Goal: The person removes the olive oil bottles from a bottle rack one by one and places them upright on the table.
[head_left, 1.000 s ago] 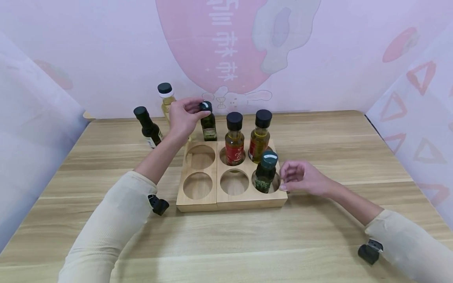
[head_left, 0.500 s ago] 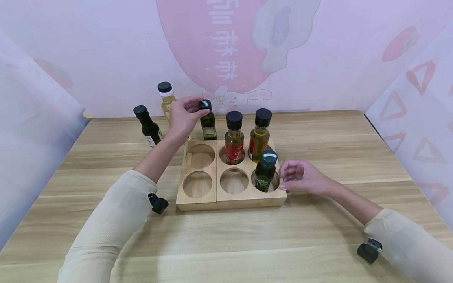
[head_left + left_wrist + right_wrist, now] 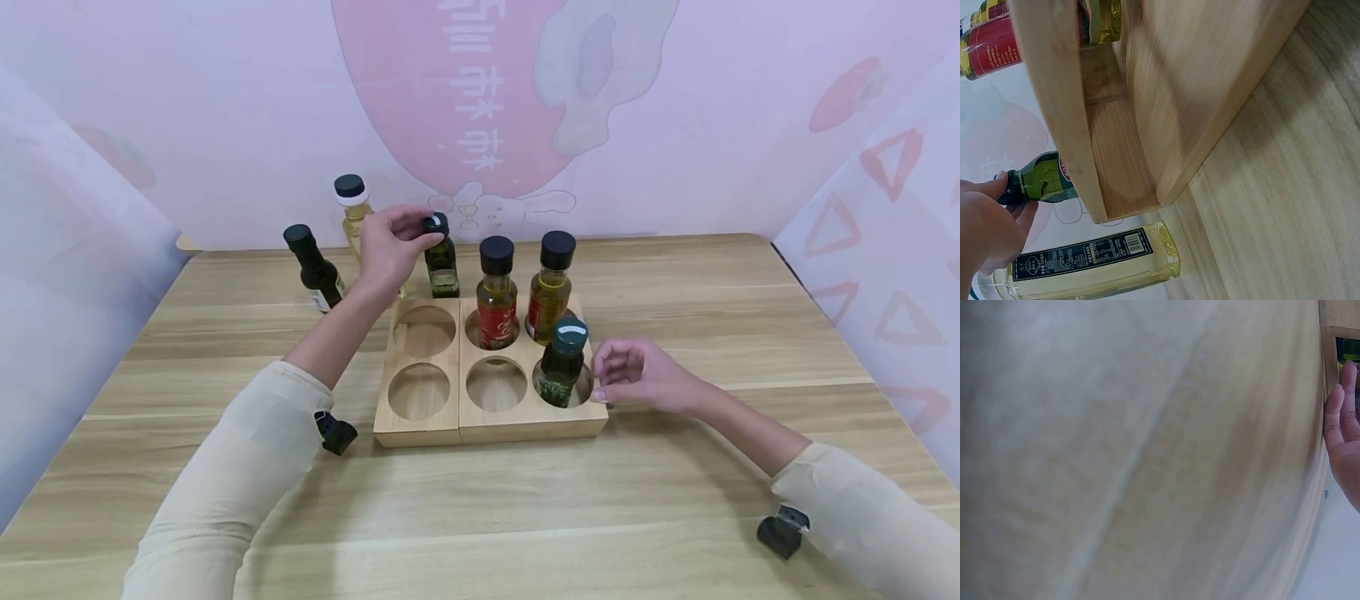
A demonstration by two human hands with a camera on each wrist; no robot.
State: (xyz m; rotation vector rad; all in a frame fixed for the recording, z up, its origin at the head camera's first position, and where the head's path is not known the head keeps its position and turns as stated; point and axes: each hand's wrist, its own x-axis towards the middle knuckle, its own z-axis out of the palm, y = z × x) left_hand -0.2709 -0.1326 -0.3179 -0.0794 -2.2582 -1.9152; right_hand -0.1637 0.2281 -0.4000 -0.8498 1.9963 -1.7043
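Observation:
My left hand [image 3: 390, 246] pinches the dark cap of a small green glass bottle [image 3: 443, 271], which stands upright behind the wooden rack [image 3: 420, 433]. In the left wrist view, thumb and fingers lie on either side of that cap, and the rack hides the green bottle's lower part. At the rack's right side is my right hand [image 3: 648, 375], its fingers loosely bent and the fingertips right at the edge. Close by, a dark green bottle [image 3: 561, 367] leans slightly in the front right hole.
Two black-capped oil bottles, one with a red label [image 3: 497, 321] and one yellowish [image 3: 550, 300], occupy the back holes. Behind my left forearm stand a dark bottle [image 3: 318, 271] and a pale yellow bottle [image 3: 1097, 265]. A patterned backdrop [image 3: 675, 192] rises behind the table.

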